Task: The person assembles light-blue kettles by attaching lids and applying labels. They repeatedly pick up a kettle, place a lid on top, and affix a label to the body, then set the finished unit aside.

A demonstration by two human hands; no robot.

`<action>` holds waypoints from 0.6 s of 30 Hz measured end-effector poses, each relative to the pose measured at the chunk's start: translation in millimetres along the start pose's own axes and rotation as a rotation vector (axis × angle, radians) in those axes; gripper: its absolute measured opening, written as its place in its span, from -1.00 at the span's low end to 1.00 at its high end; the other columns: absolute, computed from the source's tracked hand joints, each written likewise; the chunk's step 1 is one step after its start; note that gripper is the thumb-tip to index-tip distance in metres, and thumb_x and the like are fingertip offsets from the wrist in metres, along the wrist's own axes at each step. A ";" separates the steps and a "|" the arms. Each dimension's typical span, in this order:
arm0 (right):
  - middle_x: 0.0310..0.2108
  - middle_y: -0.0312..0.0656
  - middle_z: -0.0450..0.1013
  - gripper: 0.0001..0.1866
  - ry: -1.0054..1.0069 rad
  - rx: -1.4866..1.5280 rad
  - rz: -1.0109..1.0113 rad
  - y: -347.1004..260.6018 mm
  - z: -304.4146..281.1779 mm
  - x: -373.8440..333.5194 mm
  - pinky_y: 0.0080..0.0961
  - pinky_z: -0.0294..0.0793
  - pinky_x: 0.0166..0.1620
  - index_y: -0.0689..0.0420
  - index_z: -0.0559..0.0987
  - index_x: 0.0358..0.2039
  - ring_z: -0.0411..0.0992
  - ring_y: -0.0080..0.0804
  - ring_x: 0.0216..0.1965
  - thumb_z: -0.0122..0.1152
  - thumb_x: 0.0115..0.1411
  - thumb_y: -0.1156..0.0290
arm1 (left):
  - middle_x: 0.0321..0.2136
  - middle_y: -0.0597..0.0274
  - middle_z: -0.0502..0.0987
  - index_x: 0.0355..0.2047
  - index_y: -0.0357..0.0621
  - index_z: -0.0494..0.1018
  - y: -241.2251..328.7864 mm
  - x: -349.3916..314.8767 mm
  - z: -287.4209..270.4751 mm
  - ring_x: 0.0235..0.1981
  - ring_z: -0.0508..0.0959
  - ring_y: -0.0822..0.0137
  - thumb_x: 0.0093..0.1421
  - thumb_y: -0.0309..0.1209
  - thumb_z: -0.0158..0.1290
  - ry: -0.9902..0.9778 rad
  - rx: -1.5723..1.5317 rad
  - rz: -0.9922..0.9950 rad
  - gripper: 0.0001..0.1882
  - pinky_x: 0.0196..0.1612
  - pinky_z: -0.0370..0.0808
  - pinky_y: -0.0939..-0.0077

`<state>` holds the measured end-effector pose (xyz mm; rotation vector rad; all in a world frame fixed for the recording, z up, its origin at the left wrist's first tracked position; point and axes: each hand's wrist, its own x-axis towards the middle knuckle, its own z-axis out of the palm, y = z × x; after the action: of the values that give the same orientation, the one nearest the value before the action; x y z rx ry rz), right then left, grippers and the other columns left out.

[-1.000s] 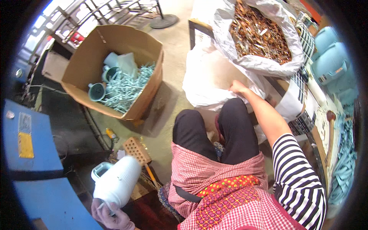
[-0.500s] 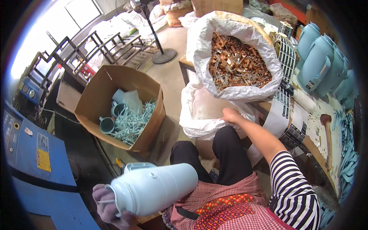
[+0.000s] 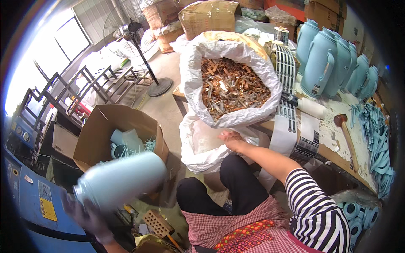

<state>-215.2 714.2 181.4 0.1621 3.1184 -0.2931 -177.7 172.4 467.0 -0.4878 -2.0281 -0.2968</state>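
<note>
Left hand (image 3: 86, 217), lower left of frame: fingers wrapped round base of pale blue flask body (image 3: 122, 179), held tilted, blurred. Right hand (image 3: 230, 140), centre: at rim of white sack (image 3: 202, 143); grip cannot tell. Sack of brown metal parts (image 3: 232, 86) just above, within reach.

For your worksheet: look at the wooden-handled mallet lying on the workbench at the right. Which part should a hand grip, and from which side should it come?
Grip the mallet by its long wooden handle, near the middle, coming down from above. It lies flat on the bench, the handle pointing toward the person and its dark head at the far end, so the handle is the slim, bare part that fingers can close around. The right hand is the nearer one.
</note>
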 end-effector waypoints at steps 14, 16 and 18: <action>-0.43 -0.16 0.49 -0.79 0.423 0.527 -0.400 -93.9 -170.8 -120.6 -0.20 0.51 -0.31 0.13 0.55 -0.38 0.51 -0.06 -0.42 0.36 0.19 0.28 | 0.02 -0.16 0.53 -0.16 -0.19 0.39 142.6 38.3 -32.2 0.03 0.57 0.06 -0.07 -0.31 0.49 -0.286 -0.851 0.024 -0.43 0.13 0.51 0.14; -0.48 -0.22 0.45 -0.77 0.603 0.552 -0.823 -116.2 -221.4 -146.6 -0.32 0.50 -0.41 0.13 0.52 -0.41 0.46 -0.20 -0.48 0.35 0.20 0.27 | 0.05 -0.20 0.53 0.03 -0.18 0.37 177.2 21.1 -28.2 0.06 0.59 0.02 -0.13 -0.33 0.52 -0.572 -1.080 -0.023 -0.26 0.12 0.55 0.13; -0.42 -0.21 0.48 -0.75 0.649 0.464 -1.169 -129.0 -261.3 -170.8 -0.47 0.37 -0.54 0.18 0.54 -0.40 0.40 -0.39 -0.53 0.44 0.11 0.32 | -0.07 -0.11 0.57 -0.06 -0.17 0.52 204.7 18.5 -20.9 -0.10 0.65 0.01 -0.20 -0.27 0.53 -0.609 -1.055 0.068 -0.33 -0.08 0.61 0.24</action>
<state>-57.4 619.3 464.6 -1.9295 3.1635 -1.1127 -75.6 350.0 494.5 -1.4189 -2.2865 -1.3284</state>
